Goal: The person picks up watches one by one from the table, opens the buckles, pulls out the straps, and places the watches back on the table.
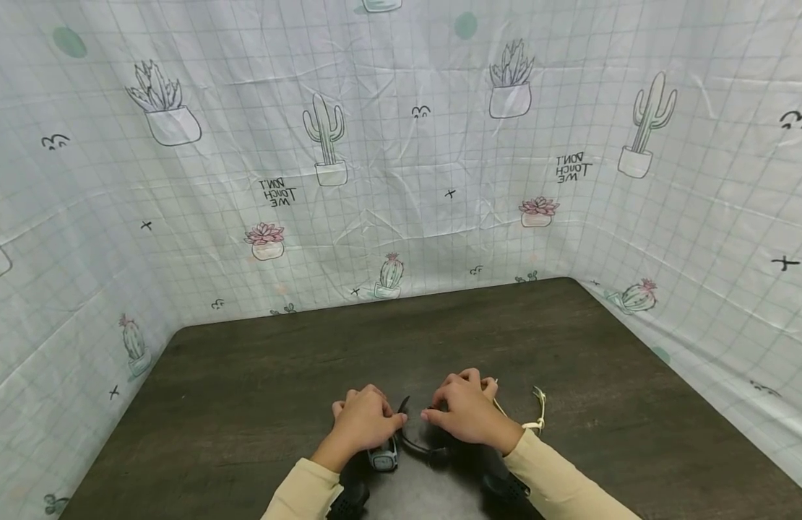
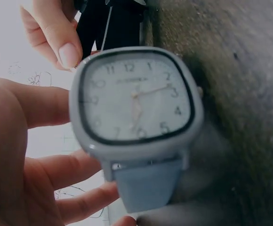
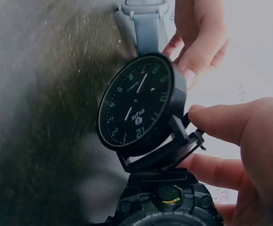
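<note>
From the head view, the dark wood-grain table (image 1: pixel 258 404) lies under both hands, walled in by a creased cloth backdrop (image 1: pixel 401 166) printed with cacti. The left hand (image 1: pixel 365 422) sits near the table's front edge with its fingers curled over a grey watch (image 1: pixel 383 458), whose squarish case peeps out just below the knuckles. Just right of the grey watch, the right hand (image 1: pixel 464 413) curls its fingers down on a black watch (image 1: pixel 422 446), whose thin strap arcs between the two hands. A pale cord (image 1: pixel 535 413) lies right of the right hand.

The left wrist view shows the grey watch (image 2: pixel 136 101) close up: a matt, rounded-square case, pale dial, smooth grey strap. Its long axis runs top to bottom of the frame, twelve uppermost. The left hand's fingers (image 2: pixel 47 106) lie behind it, spread and cupped.

In the right wrist view the black watch (image 3: pixel 139 103) is round, dark-dialled and glossy, tilted on edge, its twelve pointing down. The right hand (image 3: pixel 249 150) pinches it by the strap lug. A chunky black watch (image 3: pixel 167 209) sits below it, the grey watch (image 3: pixel 143 23) above.
</note>
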Available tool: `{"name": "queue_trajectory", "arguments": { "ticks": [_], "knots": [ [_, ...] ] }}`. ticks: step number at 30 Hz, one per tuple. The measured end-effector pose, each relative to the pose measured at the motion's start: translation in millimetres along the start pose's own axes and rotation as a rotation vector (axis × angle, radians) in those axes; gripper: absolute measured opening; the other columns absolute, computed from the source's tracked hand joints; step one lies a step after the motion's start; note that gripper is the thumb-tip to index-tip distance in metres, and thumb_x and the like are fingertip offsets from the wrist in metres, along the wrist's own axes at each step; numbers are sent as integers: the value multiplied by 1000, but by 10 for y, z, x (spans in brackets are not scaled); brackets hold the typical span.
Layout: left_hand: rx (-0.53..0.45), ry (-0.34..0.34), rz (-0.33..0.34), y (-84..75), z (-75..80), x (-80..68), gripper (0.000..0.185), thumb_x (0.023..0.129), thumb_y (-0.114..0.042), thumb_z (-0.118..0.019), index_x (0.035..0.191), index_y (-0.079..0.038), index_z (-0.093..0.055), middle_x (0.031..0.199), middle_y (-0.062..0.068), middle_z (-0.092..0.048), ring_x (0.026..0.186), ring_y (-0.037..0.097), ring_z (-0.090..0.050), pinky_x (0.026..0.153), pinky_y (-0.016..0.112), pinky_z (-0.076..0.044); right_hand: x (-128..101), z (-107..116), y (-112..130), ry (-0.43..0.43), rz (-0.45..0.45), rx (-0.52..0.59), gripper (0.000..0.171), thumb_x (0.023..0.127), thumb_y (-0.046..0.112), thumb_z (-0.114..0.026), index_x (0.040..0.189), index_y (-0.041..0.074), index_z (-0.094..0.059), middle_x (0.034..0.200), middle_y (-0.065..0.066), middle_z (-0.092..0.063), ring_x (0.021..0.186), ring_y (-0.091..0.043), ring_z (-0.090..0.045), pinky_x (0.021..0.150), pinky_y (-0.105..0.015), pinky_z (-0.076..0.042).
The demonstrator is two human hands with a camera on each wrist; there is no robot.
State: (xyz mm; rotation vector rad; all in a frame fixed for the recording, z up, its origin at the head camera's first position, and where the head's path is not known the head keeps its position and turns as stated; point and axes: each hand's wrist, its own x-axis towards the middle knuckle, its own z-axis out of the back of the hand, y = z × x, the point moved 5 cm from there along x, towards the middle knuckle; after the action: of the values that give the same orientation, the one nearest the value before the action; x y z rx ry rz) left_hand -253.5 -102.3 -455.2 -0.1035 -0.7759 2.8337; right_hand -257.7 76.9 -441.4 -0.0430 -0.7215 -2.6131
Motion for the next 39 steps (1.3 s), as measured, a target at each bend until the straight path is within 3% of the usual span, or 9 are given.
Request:
{"name": "queue_trajectory", "arguments": {
  "ticks": [6,14,23,27,33,39],
  "knots": [
    [2,-14,7,18,43,-14,32,85,-38,-72,59,-21,-65,108,2,-62,95,32,-50,83,65,-31,64,-38,24,-25,-17,-85,18,85,40,-74,72,29,-70,88,4,-58,121,-43,-35,90,-69,-10],
    [39,-23,-1,103,41,-8,28,85,-39,-73,62,-23,-68,108,0,-62,96,30,-51,84,63,-34,106,-110,42,-92,-4,-198,16,81,38,-79,75,27,-68,99,-5,-59,123,-45,-33,91,-71,-16],
    [16,-10,-44,197,195,-56,22,88,-40,-71,73,-25,-75,118,3,-63,106,33,-52,81,60,-37,15,61,78,-174,19,-150,18,82,34,-79,87,20,-70,112,-10,-55,127,-45,-27,91,-69,-18],
    [-1,7,-97,246,243,-88,15,88,-35,-72,81,-24,-78,128,8,-60,114,39,-50,81,61,-37,-35,118,88,-166,19,-136,18,82,35,-78,89,21,-70,117,-10,-55,129,-44,-25,92,-68,-16],
    [5,38,-141,296,164,-119,14,84,-32,-76,92,-21,-77,135,12,-55,120,46,-47,87,66,-36,-76,82,128,-133,38,-86,16,83,33,-78,88,22,-70,119,-9,-55,131,-46,-23,93,-70,-13],
    [43,8,-141,356,94,-121,6,85,-32,-76,82,-27,-74,133,9,-56,123,41,-46,88,60,-38,-78,0,180,-115,59,-61,14,85,32,-76,89,21,-69,121,-9,-55,131,-45,-22,93,-69,-13]
  ]
}}
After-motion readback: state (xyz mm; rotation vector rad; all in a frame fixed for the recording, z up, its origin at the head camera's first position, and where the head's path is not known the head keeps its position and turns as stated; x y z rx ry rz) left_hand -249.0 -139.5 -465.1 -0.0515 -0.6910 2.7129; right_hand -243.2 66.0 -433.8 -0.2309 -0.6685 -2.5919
